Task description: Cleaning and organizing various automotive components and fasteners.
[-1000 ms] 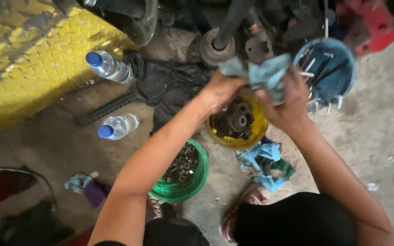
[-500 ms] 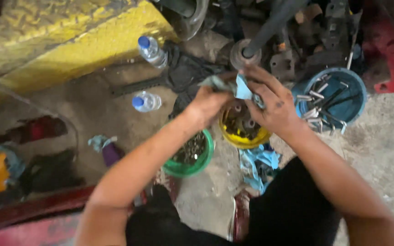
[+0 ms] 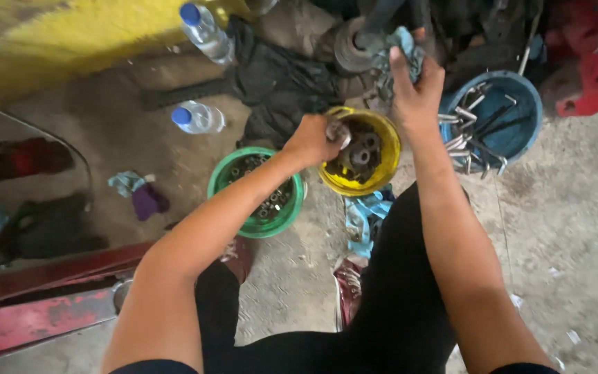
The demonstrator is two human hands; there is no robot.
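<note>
My left hand [image 3: 311, 140] is closed around a small grey metal part at the rim of a yellow bowl [image 3: 387, 154] that holds dark greasy gears and nuts. Above and to the right of that bowl, my right hand [image 3: 415, 88] grips a light blue rag [image 3: 401, 43], pressed near a dark metal hub and shaft [image 3: 353, 46]. To the left of the yellow bowl stands a green bowl [image 3: 224, 181] with several bolts and nuts in it. To the right is a blue bowl [image 3: 526, 102] full of wrenches and sockets.
Two plastic water bottles with blue caps [image 3: 204, 29] [image 3: 196, 118] lie on the concrete floor beside a black cloth [image 3: 278, 83]. A yellow plate [image 3: 50, 38] runs across the top left, red metal beams [image 3: 29, 305] lie at the lower left, a red stand [image 3: 590, 76] at the top right. Another blue rag [image 3: 365, 216] lies by my knee.
My hands have come apart: the left one dropped to the yellow bowl's rim with a metal part, the right one rose with the rag toward the hub. The view shifted.
</note>
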